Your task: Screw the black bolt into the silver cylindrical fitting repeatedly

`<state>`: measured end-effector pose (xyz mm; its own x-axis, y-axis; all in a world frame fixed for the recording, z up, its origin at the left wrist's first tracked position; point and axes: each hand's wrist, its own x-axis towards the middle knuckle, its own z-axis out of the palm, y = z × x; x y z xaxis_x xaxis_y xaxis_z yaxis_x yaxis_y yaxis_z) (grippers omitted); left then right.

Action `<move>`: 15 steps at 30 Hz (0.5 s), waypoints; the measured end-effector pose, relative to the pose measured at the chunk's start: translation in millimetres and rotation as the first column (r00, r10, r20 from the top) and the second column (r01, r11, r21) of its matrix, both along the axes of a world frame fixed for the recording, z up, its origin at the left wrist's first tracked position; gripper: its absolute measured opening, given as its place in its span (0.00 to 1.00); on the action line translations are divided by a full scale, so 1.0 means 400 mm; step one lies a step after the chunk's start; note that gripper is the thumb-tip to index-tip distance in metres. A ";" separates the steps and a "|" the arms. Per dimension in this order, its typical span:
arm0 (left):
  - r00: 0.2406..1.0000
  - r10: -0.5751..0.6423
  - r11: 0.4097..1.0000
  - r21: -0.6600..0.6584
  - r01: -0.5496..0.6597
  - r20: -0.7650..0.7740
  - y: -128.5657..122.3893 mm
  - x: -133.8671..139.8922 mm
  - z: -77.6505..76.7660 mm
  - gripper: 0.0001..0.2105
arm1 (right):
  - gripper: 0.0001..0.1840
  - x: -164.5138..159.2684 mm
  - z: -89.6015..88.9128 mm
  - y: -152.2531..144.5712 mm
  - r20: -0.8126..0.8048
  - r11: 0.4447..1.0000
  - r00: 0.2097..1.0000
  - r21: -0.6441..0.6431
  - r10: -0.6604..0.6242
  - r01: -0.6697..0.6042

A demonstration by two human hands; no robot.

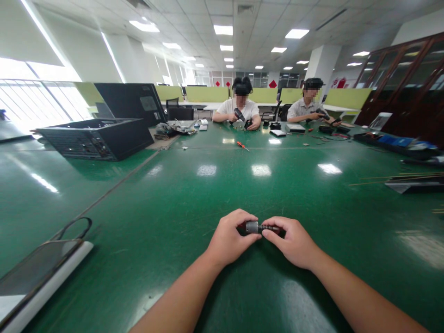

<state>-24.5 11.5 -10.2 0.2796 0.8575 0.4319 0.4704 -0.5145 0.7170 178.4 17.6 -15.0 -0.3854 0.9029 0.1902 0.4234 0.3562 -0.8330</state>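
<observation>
A short grey metal cylinder (252,226) is pinched between the thumb and fingers of my left hand (231,238). My right hand (296,240) has its thumb and fingers closed on a thin, dark, ridged rod (271,228). The rod lies in line with the cylinder, its tip at the cylinder's right end. Whether the two are joined I cannot tell, and the fingers cover part of both. Both hands are close together, low over the green table (187,199).
A black computer case (100,138) stands far left, a bag-like item (45,273) near left. An orange screwdriver (243,146) lies mid-table. Across the table two people (237,108) handle power tools. Thin rods (398,178) and a parts tray (398,141) lie at right.
</observation>
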 end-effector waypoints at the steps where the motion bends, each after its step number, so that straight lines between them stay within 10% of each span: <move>1: 1.000 -0.006 1.000 0.000 0.006 -0.002 0.000 0.000 0.000 0.13 | 0.10 -0.001 0.001 -0.001 0.001 1.000 1.000 -0.001 0.007 -0.007; 15: 0.998 -0.058 0.998 0.024 0.058 0.002 -0.001 0.003 -0.005 0.14 | 0.10 -0.003 0.002 -0.005 0.039 0.996 0.996 0.038 0.085 -0.086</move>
<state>-23.5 10.9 -12.1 0.3276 0.8290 0.4533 0.4369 -0.5583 0.7053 177.0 15.7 -14.0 -0.4684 0.8584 0.2089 0.4201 0.4245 -0.8021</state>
